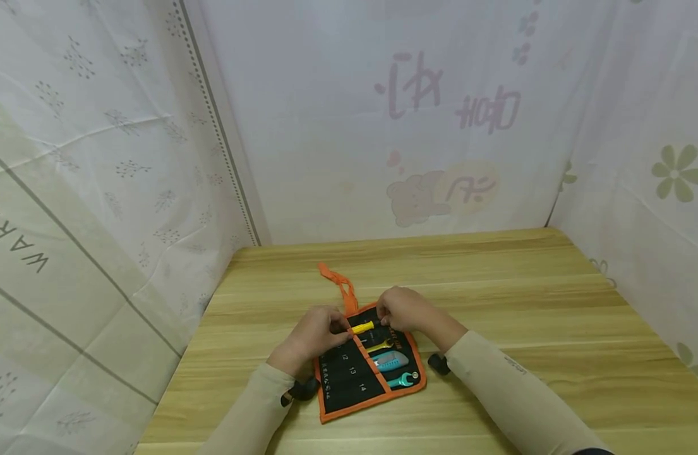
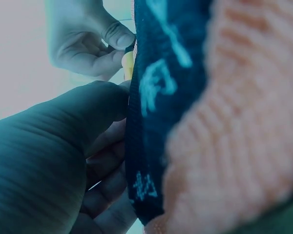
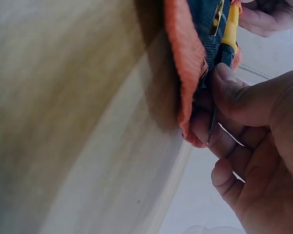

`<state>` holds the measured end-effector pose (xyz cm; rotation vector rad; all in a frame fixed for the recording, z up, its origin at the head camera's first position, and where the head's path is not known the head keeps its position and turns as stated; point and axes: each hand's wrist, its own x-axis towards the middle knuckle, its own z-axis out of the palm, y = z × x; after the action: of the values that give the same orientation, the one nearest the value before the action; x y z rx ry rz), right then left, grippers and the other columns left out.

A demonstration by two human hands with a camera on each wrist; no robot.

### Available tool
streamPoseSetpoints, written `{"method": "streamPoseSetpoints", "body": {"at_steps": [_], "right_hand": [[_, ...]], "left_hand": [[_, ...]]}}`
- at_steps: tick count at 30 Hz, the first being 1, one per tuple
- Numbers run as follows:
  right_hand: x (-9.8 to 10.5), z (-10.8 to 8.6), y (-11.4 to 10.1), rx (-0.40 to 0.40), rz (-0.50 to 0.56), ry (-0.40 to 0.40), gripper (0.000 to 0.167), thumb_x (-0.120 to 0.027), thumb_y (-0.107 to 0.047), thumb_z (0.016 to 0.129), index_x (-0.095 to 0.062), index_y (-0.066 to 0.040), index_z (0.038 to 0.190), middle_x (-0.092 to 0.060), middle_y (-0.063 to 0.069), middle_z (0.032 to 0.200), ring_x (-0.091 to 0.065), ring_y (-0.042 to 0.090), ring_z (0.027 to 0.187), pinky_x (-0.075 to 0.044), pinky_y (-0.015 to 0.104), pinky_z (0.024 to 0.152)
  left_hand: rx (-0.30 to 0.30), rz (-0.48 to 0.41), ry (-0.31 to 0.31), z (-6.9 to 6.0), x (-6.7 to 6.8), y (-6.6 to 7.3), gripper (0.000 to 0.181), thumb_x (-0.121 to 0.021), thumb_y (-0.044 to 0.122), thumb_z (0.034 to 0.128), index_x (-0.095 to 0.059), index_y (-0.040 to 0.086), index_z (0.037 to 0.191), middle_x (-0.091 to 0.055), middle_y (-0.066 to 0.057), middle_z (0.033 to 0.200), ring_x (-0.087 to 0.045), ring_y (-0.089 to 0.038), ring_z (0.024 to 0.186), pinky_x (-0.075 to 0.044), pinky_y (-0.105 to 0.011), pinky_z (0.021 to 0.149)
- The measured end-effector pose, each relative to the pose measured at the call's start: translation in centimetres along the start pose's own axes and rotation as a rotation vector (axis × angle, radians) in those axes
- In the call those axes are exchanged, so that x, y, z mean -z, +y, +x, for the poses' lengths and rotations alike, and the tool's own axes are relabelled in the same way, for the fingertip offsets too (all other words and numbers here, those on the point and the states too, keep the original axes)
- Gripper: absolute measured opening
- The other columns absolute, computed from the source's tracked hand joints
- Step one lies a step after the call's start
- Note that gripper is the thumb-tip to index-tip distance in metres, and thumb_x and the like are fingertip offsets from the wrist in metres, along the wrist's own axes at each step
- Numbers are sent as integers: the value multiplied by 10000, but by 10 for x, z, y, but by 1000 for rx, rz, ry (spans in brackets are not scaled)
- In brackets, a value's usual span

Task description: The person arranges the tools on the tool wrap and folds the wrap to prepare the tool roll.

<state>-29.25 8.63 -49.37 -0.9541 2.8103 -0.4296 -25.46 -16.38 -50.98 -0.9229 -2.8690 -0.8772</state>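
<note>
A black tool pouch (image 1: 343, 379) with orange trim lies open on the table. My left hand (image 1: 317, 335) grips it near the orange pocket edge, thumb in front and fingers partly hidden behind the cloth in the left wrist view. At the upper pocket, my right hand (image 1: 405, 309) pinches the dark end of a screwdriver (image 3: 230, 31) with a yellow and black handle. Its thin metal shaft shows below my right thumb (image 3: 227, 80). Beside it, the pockets hold a yellow wrench (image 1: 381, 345), a light blue utility knife (image 1: 391, 361) and a teal wrench (image 1: 402, 380).
An orange tie strap (image 1: 340, 281) trails from the pouch's far edge. The wood-grain table (image 1: 496, 278) reaches back to a printed white curtain (image 1: 337, 126), with more curtains at both sides. Small black devices sit at both wrists.
</note>
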Motion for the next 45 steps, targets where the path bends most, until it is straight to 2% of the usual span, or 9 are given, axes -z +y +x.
{"method": "streamPoseSetpoints", "body": {"at_steps": [16,26,31,38,45], "right_hand": [[-6,7,-13,-12,-23,-8,75,-777,-256,850,-722,-254,799,-619,-145,795,-559,46,694,-513,289,664],[-6,-1,-2,5,26,4,39,-733,-256,891,-755,-224,885,-635,-143,856,-579,38,753,-523,295,704],[-4,-7,9,-12,55,23,51,-730,-252,895,-746,-227,853,-608,-147,858,-574,36,752,-519,279,699],[4,-15,18,-38,83,7,13,-731,-206,893,-743,-206,898,-618,-153,822,-576,47,755,-508,300,704],[4,-13,20,-17,105,-9,117,-728,-148,890,-706,-231,810,-599,-148,758,-554,57,688,-487,282,650]], "left_hand": [[4,-84,-12,0,-1,0,58,-765,237,862,-723,205,838,-627,111,836,-621,-6,678,-518,-199,607],[-14,-93,-7,-1,-1,0,59,-762,226,867,-729,177,865,-629,104,842,-622,-15,697,-519,-204,624],[-6,-81,-3,-2,0,0,61,-766,229,863,-728,183,865,-630,109,842,-616,-10,693,-517,-210,630],[3,-76,-12,-3,0,0,73,-760,245,868,-727,182,885,-631,112,862,-618,-5,707,-519,-203,637],[9,-61,-9,-3,-2,0,69,-753,257,874,-719,197,881,-622,115,857,-608,3,702,-516,-200,627]]}}
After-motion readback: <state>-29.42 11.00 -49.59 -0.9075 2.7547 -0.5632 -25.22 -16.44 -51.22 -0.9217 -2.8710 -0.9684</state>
